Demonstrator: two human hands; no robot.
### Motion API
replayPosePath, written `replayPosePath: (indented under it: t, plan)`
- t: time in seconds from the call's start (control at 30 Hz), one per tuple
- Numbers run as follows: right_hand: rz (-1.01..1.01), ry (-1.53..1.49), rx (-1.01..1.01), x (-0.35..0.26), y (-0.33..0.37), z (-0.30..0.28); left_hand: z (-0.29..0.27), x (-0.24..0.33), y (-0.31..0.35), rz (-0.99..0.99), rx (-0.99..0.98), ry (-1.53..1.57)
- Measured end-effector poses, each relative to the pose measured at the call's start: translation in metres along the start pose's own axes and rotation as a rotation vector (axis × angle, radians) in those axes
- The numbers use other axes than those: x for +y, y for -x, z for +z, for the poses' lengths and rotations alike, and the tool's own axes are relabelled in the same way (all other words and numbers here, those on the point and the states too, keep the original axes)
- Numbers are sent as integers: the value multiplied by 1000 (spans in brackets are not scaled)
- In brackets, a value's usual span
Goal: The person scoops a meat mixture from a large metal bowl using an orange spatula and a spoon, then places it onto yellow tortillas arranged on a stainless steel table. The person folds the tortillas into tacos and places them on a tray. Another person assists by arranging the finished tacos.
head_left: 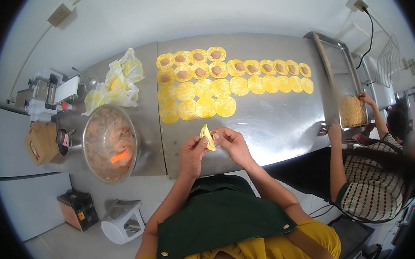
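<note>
Between my two hands, over the near edge of the steel table (273, 126), is a folded yellow dough round (207, 138). My left hand (194, 151) pinches its left side with thumb and fingers, while my right hand (231, 144) grips its right edge. What lies inside the fold is mostly hidden. Beyond my hands, flat yellow dough rounds (206, 107) lie in rows. The two far rows carry dabs of pinkish-brown filling (200, 72); the two nearer rows are plain.
At left stands a large bowl (98, 149) of filling with an orange scoop (119, 156), beside a crumpled plastic bag (120, 82). A kitchen scale-like machine (50, 93) is farther left. To the right, a co-worker's hand (366, 98) touches a metal tray (329, 71) holding yellow pieces.
</note>
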State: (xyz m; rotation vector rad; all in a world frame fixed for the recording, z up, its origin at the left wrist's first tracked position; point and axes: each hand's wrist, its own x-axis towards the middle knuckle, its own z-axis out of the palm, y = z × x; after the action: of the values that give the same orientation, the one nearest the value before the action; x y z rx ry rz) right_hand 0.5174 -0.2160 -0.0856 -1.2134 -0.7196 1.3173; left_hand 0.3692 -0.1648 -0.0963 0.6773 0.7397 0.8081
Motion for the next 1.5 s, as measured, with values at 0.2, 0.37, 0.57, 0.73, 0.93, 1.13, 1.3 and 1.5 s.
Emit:
replayPosePath:
  t: [0.2, 0.37, 0.57, 0.73, 0.93, 1.13, 1.3, 1.5]
  plan:
    - [-58, -105, 28, -9, 4, -4, 7, -3, -3, 58, 19, -156]
    - [42, 46, 21, -12, -8, -19, 7, -6, -8, 67, 26, -202]
    - [249, -391, -108, -11, -13, -23, 18, 7, -3, 242, 48, -332]
    - [394, -749, -189, -4, -13, -12, 24, 25, 2, 256, -75, -351]
    - [434, -696, -136, -2, -15, -7, 22, 29, 0, 141, -29, -329]
    - [369, -419, -10, -18, -9, -3, 18, 31, -3, 171, -42, -501]
    - [328, -274, 19, -22, -9, -5, 23, 31, -5, 439, -87, -745]
    - [262, -260, 66, -14, -10, -3, 23, 26, -5, 409, -30, -686]
